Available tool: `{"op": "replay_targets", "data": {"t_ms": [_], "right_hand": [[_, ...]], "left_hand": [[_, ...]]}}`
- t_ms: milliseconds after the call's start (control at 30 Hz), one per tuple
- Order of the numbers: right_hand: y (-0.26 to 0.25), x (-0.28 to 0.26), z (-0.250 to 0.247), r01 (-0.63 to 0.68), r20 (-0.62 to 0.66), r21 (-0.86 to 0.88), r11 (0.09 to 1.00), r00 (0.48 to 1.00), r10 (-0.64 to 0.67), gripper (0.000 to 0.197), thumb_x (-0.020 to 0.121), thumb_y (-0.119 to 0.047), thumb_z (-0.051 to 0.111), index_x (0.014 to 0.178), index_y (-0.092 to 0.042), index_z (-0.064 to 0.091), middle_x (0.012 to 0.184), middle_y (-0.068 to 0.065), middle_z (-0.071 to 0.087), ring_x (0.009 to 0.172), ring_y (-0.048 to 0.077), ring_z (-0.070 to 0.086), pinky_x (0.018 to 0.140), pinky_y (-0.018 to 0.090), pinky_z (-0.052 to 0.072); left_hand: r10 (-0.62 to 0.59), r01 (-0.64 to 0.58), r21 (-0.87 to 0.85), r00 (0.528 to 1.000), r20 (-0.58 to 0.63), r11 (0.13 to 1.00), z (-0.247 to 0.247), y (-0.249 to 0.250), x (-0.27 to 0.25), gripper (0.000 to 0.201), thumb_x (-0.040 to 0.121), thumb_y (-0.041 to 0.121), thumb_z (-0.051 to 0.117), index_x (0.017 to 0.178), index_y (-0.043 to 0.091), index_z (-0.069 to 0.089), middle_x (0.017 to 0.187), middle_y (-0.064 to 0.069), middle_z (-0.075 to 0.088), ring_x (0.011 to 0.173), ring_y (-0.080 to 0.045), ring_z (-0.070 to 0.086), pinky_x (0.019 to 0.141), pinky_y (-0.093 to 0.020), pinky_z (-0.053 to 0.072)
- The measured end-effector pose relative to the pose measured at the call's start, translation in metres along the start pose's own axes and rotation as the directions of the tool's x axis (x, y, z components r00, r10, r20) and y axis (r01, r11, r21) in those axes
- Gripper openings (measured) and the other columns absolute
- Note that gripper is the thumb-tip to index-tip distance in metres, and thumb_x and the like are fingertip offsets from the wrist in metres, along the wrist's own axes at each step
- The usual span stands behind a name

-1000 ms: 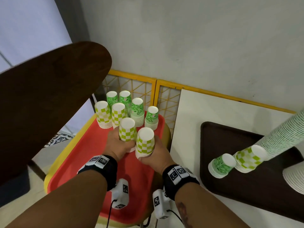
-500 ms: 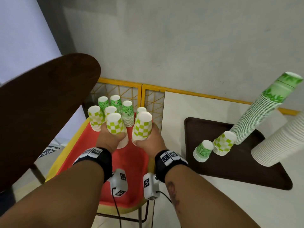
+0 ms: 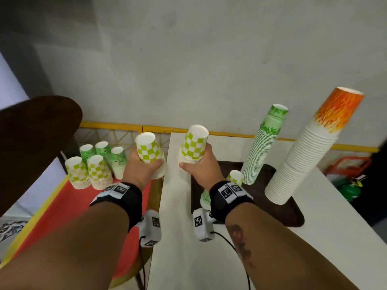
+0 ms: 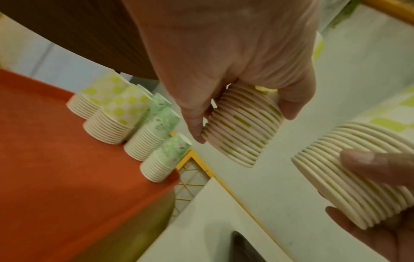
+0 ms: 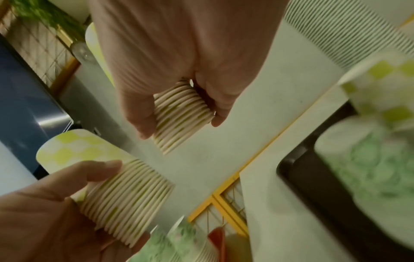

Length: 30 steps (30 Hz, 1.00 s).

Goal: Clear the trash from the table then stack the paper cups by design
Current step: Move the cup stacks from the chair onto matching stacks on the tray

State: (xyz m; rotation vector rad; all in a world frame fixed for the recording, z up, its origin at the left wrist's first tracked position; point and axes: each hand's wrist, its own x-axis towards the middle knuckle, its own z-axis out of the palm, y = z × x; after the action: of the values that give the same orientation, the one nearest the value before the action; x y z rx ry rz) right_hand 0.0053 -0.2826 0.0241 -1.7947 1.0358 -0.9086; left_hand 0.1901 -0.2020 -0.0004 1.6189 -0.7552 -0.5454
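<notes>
Checkered cup stacks, two of them, are held off the surfaces, upside down. One short stack (image 3: 149,150) is grasped by the left hand (image 3: 139,171), fingers and thumb wrapped round its lower rims; it hangs above the gap between the red tray (image 3: 69,208) and the white table (image 3: 326,216). The other stack (image 3: 194,144) is grasped the same way by the right hand (image 3: 202,167), over the table's near-left part, just short of the dark tray (image 3: 291,214).

Left on the red tray: two more checkered stacks (image 3: 88,172) and several leaf-print stacks (image 3: 104,152), standing close together. On the dark tray: a tall leaf-print column (image 3: 263,145), a tall white column topped with an orange cup (image 3: 301,160), and short stacks partly hidden behind the right wrist. No trash is visible on the table.

Judged step: carrying the checkered stacks across to be joined by design.

Risks, as judged:
- Grip sits only on the lowest rims, so upper cups could slide off if a stack is tipped.
- Both tall columns lean in this wide view; a brush from the right forearm could topple them.
- Squeezing too hard would crush the thin paper walls and jam nesting.
- A checkered stack set onto the leaf-print column would mix the designs.
</notes>
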Motion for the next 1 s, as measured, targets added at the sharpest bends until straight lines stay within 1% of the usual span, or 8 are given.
{"op": "replay_targets", "data": {"t_ms": [67, 167, 333, 567, 667, 767, 933, 1000], "right_hand": [[0.012, 0.005, -0.035, 0.003, -0.062, -0.020, 1.000, 0.998, -0.004, 0.072, 0.069, -0.020, 0.087, 0.126, -0.020, 0.045, 0.115, -0.007, 0.063, 0.098, 0.006, 0.062, 0.078, 0.013, 0.045], [0.041, 0.012, -0.080, -0.001, -0.125, -0.047, 0.999, 0.992, -0.005, 0.070, 0.068, -0.020, 0.087, 0.124, -0.023, 0.045, 0.113, -0.007, 0.063, 0.097, 0.006, 0.062, 0.084, 0.021, 0.047], [0.098, 0.022, -0.121, -0.078, -0.165, -0.076, 0.994, 0.984, 0.064, 0.060, 0.067, -0.019, 0.086, 0.113, -0.029, 0.048, 0.104, -0.008, 0.063, 0.096, 0.010, 0.064, 0.088, 0.033, 0.053], [0.148, 0.029, -0.126, -0.185, -0.132, -0.059, 0.981, 0.975, 0.176, 0.058, 0.069, -0.024, 0.085, 0.111, -0.031, 0.045, 0.104, -0.008, 0.062, 0.093, 0.011, 0.063, 0.083, 0.030, 0.049], [0.166, 0.023, -0.118, -0.189, -0.091, -0.050, 0.981, 0.979, 0.184, 0.059, 0.066, -0.020, 0.085, 0.110, -0.031, 0.046, 0.102, -0.010, 0.063, 0.092, 0.005, 0.063, 0.087, 0.032, 0.053], [0.182, 0.013, -0.112, -0.205, -0.058, -0.032, 0.978, 0.978, 0.203, 0.066, 0.066, -0.018, 0.086, 0.118, -0.029, 0.046, 0.103, -0.015, 0.062, 0.093, -0.001, 0.061, 0.090, 0.029, 0.051], [0.186, 0.009, -0.114, -0.272, 0.009, -0.069, 0.960, 0.962, 0.273, 0.073, 0.069, -0.019, 0.086, 0.129, -0.021, 0.045, 0.112, -0.008, 0.060, 0.104, 0.013, 0.061, 0.090, 0.028, 0.048], [0.180, 0.006, -0.121, -0.274, 0.058, -0.102, 0.956, 0.958, 0.280, 0.082, 0.066, -0.022, 0.088, 0.134, -0.022, 0.042, 0.121, -0.008, 0.058, 0.115, 0.013, 0.059, 0.094, 0.026, 0.046]], "left_hand": [[0.006, -0.005, -0.038, 1.000, 0.021, 0.999, 0.031, 0.014, -0.007, 0.062, 0.070, 0.022, 0.086, 0.122, 0.014, 0.052, 0.105, -0.003, 0.068, 0.096, -0.021, 0.066, 0.079, -0.031, 0.054], [0.014, -0.010, -0.067, 0.998, 0.058, 0.998, 0.078, 0.031, -0.017, 0.064, 0.070, 0.026, 0.086, 0.123, 0.019, 0.050, 0.108, -0.003, 0.068, 0.101, -0.022, 0.066, 0.090, -0.041, 0.054], [0.056, -0.043, -0.104, 0.990, 0.129, 0.994, 0.143, 0.047, -0.038, 0.077, 0.057, 0.040, 0.082, 0.125, 0.025, 0.048, 0.111, 0.000, 0.068, 0.104, -0.018, 0.065, 0.093, -0.038, 0.052], [0.068, -0.055, -0.081, 0.983, 0.170, 0.995, 0.178, 0.035, -0.047, 0.079, 0.058, 0.043, 0.083, 0.127, 0.031, 0.046, 0.114, 0.005, 0.068, 0.105, -0.013, 0.066, 0.096, -0.042, 0.054], [0.055, -0.046, -0.061, 0.987, 0.153, 0.997, 0.179, 0.030, -0.046, 0.073, 0.065, 0.036, 0.084, 0.127, 0.029, 0.046, 0.112, 0.005, 0.068, 0.104, -0.012, 0.066, 0.096, -0.043, 0.054], [0.048, -0.040, -0.059, 0.989, 0.137, 0.997, 0.180, 0.029, -0.044, 0.074, 0.062, 0.041, 0.082, 0.125, 0.030, 0.046, 0.111, 0.004, 0.067, 0.104, -0.013, 0.065, 0.096, -0.043, 0.054], [0.071, -0.067, -0.034, 0.991, 0.112, 0.997, 0.192, 0.037, -0.044, 0.062, 0.076, 0.025, 0.084, 0.124, 0.028, 0.045, 0.110, 0.005, 0.066, 0.102, -0.009, 0.064, 0.086, -0.026, 0.052], [0.085, -0.080, -0.052, 0.990, 0.111, 0.995, 0.200, 0.043, -0.045, 0.062, 0.076, 0.023, 0.084, 0.124, 0.028, 0.046, 0.111, 0.005, 0.066, 0.104, -0.012, 0.064, 0.087, -0.028, 0.052]]}}
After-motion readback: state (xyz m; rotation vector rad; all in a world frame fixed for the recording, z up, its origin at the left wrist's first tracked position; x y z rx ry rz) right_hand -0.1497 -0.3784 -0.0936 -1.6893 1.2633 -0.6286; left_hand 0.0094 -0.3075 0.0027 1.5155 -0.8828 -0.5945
